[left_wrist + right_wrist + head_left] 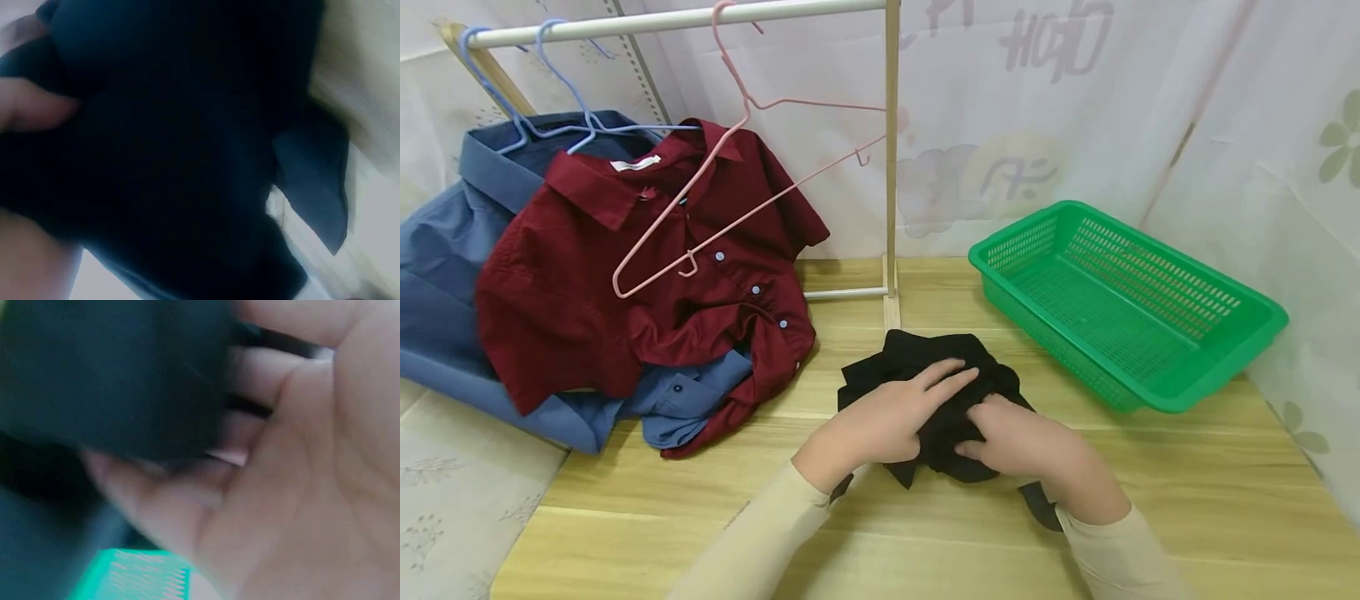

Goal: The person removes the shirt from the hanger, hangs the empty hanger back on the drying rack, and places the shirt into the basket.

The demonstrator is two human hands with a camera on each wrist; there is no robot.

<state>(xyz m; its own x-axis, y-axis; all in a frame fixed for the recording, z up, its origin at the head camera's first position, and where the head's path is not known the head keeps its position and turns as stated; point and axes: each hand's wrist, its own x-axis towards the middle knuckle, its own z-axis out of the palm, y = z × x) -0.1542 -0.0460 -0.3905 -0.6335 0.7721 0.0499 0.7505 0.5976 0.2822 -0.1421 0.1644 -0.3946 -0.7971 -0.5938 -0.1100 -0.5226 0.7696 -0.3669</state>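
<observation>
A crumpled black garment [925,354] lies in a heap on the wooden table, with both hands at it. Across its top rests my left hand [883,421], fingers extended and thumb lower down on the near side. My right hand [1037,442] grips the heap from the right, its fingertips sunk into the folds. In the right wrist view the fingers [169,506] curl behind the dark cloth [119,375]. Dark fabric [175,144] fills most of the left wrist view, with a fingertip [40,109] against it.
A green perforated basket [1120,392] stands at the back right. On the left is a rack with a white rail [655,25], a bare pink hanger [745,108] and blue hangers [561,71]. A dark red shirt [580,308] and a blue shirt [437,275] hang there, their lower parts touching the table.
</observation>
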